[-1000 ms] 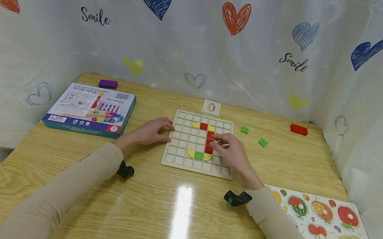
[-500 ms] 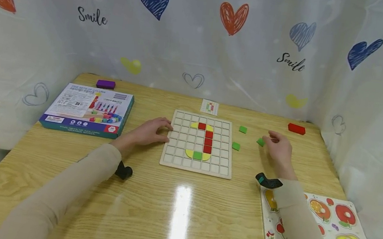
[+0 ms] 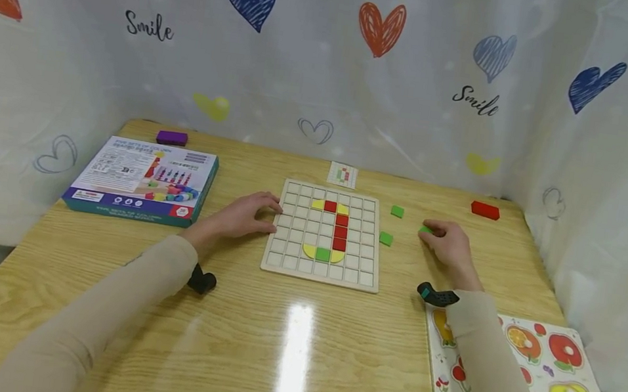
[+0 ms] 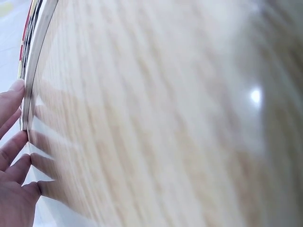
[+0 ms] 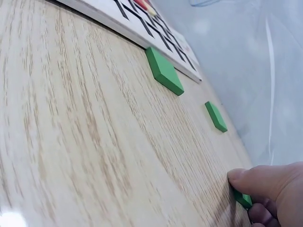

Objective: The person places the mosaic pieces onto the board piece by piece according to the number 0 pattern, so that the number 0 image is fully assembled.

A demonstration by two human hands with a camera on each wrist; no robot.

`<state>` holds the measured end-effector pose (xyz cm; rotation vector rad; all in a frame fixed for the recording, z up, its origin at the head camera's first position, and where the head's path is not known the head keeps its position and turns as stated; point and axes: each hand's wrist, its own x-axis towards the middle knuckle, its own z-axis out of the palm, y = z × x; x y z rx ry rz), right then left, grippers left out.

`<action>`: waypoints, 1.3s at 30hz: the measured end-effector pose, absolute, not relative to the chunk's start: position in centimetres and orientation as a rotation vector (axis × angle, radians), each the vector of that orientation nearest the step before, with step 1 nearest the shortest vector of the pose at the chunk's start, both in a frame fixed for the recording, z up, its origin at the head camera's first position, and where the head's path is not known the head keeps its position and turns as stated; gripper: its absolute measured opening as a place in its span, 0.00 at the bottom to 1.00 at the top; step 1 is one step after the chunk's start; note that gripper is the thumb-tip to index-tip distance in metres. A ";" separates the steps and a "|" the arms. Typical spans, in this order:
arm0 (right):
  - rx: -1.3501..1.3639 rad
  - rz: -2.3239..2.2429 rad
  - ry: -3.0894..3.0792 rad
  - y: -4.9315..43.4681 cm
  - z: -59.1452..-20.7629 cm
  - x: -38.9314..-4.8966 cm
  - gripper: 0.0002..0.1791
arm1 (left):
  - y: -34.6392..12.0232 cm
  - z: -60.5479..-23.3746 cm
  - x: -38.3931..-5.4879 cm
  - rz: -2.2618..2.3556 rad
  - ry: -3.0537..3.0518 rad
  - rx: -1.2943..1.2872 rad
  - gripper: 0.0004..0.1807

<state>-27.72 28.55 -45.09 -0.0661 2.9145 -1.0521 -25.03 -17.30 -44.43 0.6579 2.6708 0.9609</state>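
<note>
A wooden grid board [image 3: 287, 263] lies mid-table, bearing red square tiles [image 3: 340, 232], a green square and yellow curved pieces [image 3: 309, 251] in a ring-like shape. The left hand [image 3: 244, 215] touches the board's left edge with thumb and fingertips; in the left wrist view its fingers [image 4: 14, 151] meet the edge from the side. To the right of the board, the right hand [image 3: 450, 245] pinches a green square tile [image 5: 242, 198] between thumb and fingers at the tabletop. Two more green tiles [image 3: 397, 211] [image 5: 163, 72] lie between that hand and the board.
Behind the board lies a small pattern card [image 3: 343, 175]. A boxed toy set [image 3: 140, 180] and a purple block [image 3: 171, 138] are at the left. A red block [image 3: 485, 210] stands back right; a fruit puzzle board [image 3: 578, 363] lies front right under the right sleeve.
The right hand has moved from the board's red tiles to the right, leaving a green tile beside the board, and now grips another green tile. The left hand stays at the board's edge.
</note>
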 end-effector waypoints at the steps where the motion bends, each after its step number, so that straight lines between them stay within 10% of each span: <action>1: -0.054 -1.045 2.920 28.5 -45.1 -27.7 0.24 | -17.3 -44.5 -25.0 0.960 2.670 0.657 0.23; 39: -0.098 -1.080 2.929 26.1 -44.1 -26.5 0.23 | -17.2 -44.5 -25.0 0.988 2.657 0.659 0.22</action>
